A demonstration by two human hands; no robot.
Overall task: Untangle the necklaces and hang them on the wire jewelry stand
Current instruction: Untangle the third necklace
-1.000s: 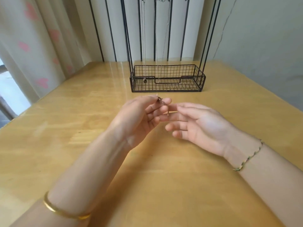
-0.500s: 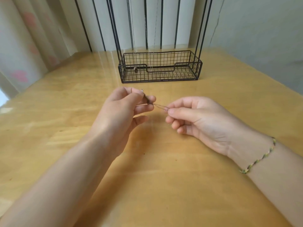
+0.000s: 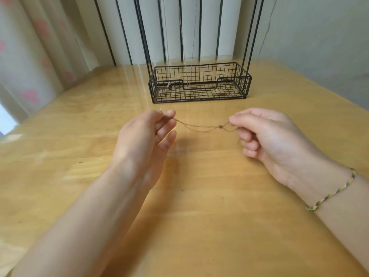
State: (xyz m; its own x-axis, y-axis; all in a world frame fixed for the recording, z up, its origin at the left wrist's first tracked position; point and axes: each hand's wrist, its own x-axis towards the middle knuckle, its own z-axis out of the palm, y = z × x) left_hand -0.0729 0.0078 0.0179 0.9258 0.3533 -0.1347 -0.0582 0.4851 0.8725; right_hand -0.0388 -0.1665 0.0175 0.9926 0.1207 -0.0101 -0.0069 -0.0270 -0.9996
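While the necklace [image 3: 199, 127] spans above the worktop [image 3: 199, 206], pinched by the left hand [image 3: 143, 136] and right hand [image 3: 269, 136] on the near side of the wire jewelry stand [image 3: 246, 84], harder pulling risks tightening the knot [image 3: 220, 126] by the right hand, or snapping the chain.

Wire jewelry stand [image 3: 231, 78], far edge of the table [image 3: 79, 136]: uprights cut off by the top picture edge, so where its hung chains [image 3: 167, 47] attach is out of view. Chains too thin to count. Small pendant [image 3: 170, 87] in the basket: shape unreadable. Necklace [image 3: 199, 127]: both ends hidden inside your left hand [image 3: 143, 140] and right hand [image 3: 269, 136]. Dark lump [image 3: 220, 126] on it: bead or knot, cannot tell.
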